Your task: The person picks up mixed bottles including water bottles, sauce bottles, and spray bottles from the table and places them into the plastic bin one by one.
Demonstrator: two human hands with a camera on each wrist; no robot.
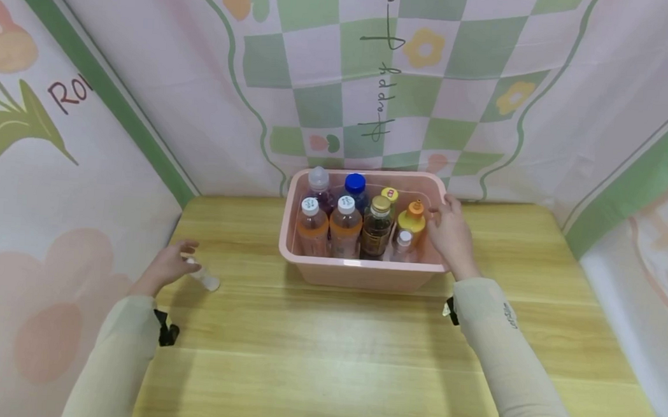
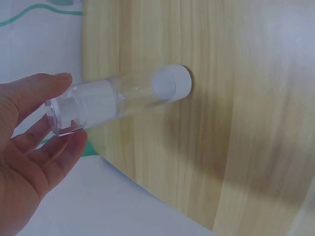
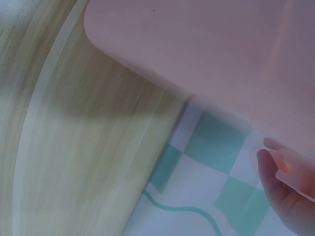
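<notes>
Left hand (image 2: 29, 142) round clear bottle (image 2: 118, 98)

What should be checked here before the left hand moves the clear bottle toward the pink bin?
1. Left hand has the clear bottle: ok, fingers and thumb pinch its capped end.
2. Bottle off the table: cannot tell, it lies tilted and its white base seems near the wood.
3. Right hand steadies the pink bin: ok, its fingers are on the right rim.
4. Free room in the bin: cannot tell, the bottles fill most of it; a gap may remain at the back right.
5. Bottles in the bin upright: ok, all stand cap up.
6. Path between bottle and bin: ok, only bare tabletop shows there.
</notes>
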